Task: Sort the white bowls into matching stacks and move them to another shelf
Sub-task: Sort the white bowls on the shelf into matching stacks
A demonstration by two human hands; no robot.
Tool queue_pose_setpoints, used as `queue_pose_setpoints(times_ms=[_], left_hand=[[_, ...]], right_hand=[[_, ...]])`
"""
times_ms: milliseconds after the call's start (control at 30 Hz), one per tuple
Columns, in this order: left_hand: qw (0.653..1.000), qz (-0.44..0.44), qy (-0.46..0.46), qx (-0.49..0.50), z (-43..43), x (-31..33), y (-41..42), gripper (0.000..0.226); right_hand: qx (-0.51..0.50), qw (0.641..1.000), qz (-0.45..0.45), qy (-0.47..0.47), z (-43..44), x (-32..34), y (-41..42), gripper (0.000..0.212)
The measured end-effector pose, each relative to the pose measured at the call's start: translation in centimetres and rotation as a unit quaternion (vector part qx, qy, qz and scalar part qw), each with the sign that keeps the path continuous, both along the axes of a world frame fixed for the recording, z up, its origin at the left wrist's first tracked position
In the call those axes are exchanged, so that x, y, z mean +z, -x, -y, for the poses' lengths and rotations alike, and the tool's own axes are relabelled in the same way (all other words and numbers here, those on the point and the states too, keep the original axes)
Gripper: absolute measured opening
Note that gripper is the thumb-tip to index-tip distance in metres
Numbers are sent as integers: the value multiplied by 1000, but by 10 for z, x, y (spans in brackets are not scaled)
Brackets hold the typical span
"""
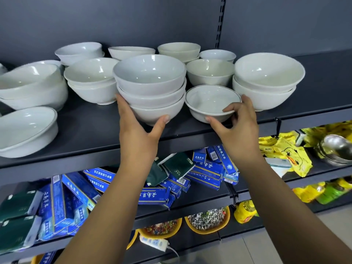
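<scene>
A stack of three white bowls (150, 86) stands near the front of the dark top shelf (91, 134). My left hand (137, 130) grips its bottom bowl, thumb on the near side and fingers round the left. Just to the right sits a single shallow bowl with a thin dark rim line (211, 101). My right hand (238, 126) pinches its near rim, thumb under the edge and a finger over it. More white bowls stand around: a two-bowl stack (266, 80) at the right, another stack (91, 80) to the left, several behind.
Large rimmed bowls (26, 128) lie tilted at the far left. The right section of the top shelf (323, 77) is bare. Below lie blue and green boxes (76, 195), yellow packets (293, 155) and metal bowls (335, 149).
</scene>
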State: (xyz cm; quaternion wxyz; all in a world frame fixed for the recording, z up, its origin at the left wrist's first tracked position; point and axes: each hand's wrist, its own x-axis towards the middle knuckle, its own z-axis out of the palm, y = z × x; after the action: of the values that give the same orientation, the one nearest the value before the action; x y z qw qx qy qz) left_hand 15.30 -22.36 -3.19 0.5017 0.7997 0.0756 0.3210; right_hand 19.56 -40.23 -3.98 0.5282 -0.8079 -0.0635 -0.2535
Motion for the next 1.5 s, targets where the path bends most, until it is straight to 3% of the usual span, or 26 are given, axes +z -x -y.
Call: queue_pose_setpoints(times_ms=[200,300,533,733,867,967,1067,1167,1300,1433,1500], left_hand=[[999,-3,40,-33,-5,5,7,110],[1000,-8,20,-10,-8,11,15,99],[996,55,46,-48,-2,8,40,96],[981,65,47,-175,6,21,74,70],[956,49,88,-277,0,34,101,79],[948,65,87,-299,-4,47,126,53],[949,80,97,-289,-8,56,152,48],[956,84,109,-260,-14,58,181,56],[963,106,140,-204,-31,53,208,71],[965,100,159,-182,-46,46,214,74],[969,97,147,-172,-68,44,216,69]], right_hand=[[0,998,24,-51,3,2,16,36],[13,994,51,-98,1,6,34,37],[50,989,70,-119,-2,13,70,45],[102,978,63,-172,-13,33,109,25],[186,956,79,-215,-19,52,136,27],[264,932,68,-240,-20,63,159,28],[334,910,49,-240,-22,66,179,36],[359,901,17,-244,-28,69,194,69],[411,877,-37,-247,-50,71,203,89],[454,870,-59,-184,-60,65,197,54],[478,863,-64,-153,-82,65,190,52]])
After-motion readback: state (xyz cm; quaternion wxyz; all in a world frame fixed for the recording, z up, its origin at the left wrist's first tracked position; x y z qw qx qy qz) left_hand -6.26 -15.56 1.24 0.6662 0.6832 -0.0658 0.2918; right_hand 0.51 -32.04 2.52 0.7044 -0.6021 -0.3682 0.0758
